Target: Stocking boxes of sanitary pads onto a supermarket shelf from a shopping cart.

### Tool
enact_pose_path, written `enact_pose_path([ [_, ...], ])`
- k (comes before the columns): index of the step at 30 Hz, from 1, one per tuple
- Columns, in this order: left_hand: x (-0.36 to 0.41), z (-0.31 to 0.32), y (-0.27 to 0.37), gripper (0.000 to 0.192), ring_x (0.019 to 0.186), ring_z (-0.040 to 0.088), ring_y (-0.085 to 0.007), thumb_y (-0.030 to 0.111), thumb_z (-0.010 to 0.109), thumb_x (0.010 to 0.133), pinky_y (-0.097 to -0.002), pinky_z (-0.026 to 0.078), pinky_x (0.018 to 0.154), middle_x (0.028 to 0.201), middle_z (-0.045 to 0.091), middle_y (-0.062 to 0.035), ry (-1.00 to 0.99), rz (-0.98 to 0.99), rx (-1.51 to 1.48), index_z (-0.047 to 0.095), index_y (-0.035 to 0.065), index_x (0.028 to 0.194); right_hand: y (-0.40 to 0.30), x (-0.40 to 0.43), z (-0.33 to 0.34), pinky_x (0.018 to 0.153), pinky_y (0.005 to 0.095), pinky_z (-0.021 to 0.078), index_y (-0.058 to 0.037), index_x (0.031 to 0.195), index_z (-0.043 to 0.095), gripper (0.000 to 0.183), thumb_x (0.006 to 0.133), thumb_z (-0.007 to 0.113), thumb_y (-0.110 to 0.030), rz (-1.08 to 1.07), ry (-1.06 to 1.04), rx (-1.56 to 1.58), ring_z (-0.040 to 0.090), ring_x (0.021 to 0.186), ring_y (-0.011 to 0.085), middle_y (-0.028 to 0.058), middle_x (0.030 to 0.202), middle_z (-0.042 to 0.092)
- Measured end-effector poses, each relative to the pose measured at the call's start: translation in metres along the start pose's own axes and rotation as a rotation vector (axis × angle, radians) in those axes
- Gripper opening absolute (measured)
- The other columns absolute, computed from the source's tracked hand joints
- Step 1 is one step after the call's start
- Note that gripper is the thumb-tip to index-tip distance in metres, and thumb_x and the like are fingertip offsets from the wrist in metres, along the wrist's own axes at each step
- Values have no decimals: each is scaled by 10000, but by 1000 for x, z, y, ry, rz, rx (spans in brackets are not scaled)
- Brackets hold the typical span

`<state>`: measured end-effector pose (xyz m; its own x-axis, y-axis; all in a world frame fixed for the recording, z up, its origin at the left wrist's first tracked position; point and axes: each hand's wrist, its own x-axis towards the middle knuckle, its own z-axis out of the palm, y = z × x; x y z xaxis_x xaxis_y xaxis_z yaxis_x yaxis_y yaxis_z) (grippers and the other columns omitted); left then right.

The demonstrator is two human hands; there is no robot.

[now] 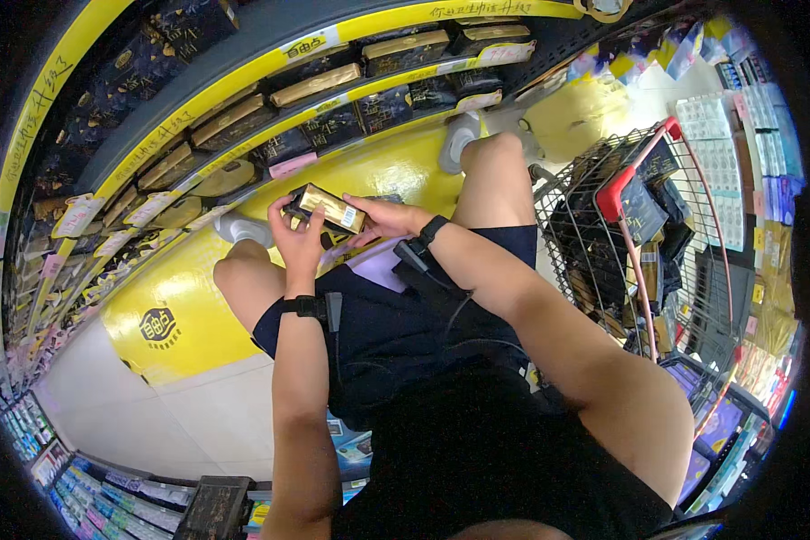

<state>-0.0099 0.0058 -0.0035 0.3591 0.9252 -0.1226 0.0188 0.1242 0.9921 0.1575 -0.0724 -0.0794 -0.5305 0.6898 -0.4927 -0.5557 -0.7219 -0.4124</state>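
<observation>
Between my two hands is a black and gold package (334,208), tilted, with a white barcode label near its right end. The fingers and thumb of my left hand (297,233) grip its left end. My right hand (386,219) is at its right end, thumb by the upper edge and fingers beneath. A dark item lies partly hidden behind the package and my right hand. In front of me, black and gold packs (331,128) of the same look stand in rows on a shelf with a yellow edge strip (378,74).
A wire shopping cart (638,263) with red handle parts stands on my right, filled with dark packages (638,209). A yellow mat (175,331) covers the floor by the shelf. More stocked shelves (715,169) run along the far right. A black box (216,506) is at the bottom left.
</observation>
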Motion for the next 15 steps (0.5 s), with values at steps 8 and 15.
enact_pose_path([
  [8, 1, -12, 3, 483, 995, 503, -183, 36, 692, 788, -288, 462, 830, 1090, 477, -117, 150, -33, 14, 372, 49, 1149, -9, -5, 31, 964, 379, 443, -41, 1371, 247, 578, 943, 484, -348, -223, 54, 29, 515, 1122, 296, 158, 1293, 412],
  [15, -2, -10, 8, 392, 1003, 465, -180, 66, 649, 827, -299, 397, 869, 1134, 421, -104, 217, 26, -64, 390, 33, 1120, -9, -4, 27, 871, 314, 490, -23, 1295, 331, 506, 902, 576, -227, -280, 29, 34, 583, 989, 208, 111, 1151, 498],
])
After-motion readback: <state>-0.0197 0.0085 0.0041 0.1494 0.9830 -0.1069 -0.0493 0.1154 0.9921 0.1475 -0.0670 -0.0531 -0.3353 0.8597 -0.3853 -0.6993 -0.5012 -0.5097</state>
